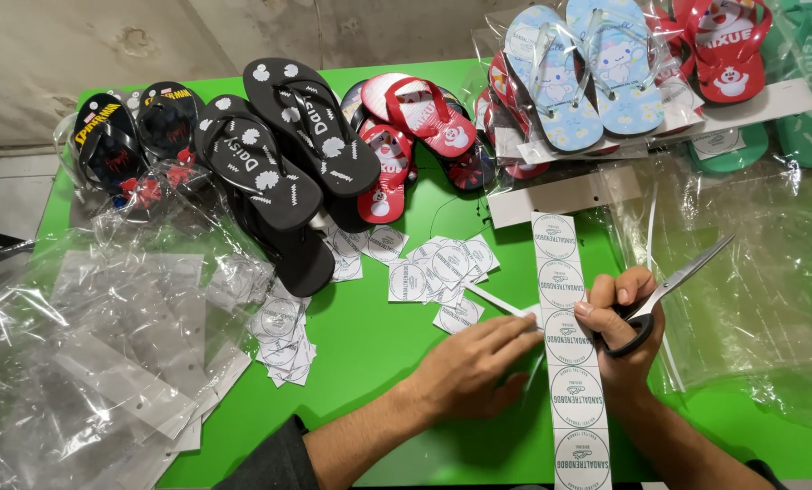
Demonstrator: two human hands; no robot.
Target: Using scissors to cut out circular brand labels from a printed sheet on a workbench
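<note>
A long white strip of round printed labels [562, 272] lies on the green table [369, 345], running from the middle toward me. My right hand [625, 327] grips black-handled scissors [674, 286] beside the strip, blades pointing up and right. My left hand [474, 367] rests flat on the table just left of the strip, fingertips touching its edge and a thin white offcut [497, 301]. Several cut square labels [437, 268] lie scattered above my left hand.
Pairs of flip-flops line the back: black ones [283, 154], red ones [406, 136], light blue ones [578, 68] in plastic. Clear plastic bags [106, 345] pile at the left, more clear plastic bags [760, 272] at the right. A small label stack [283, 340] sits near them.
</note>
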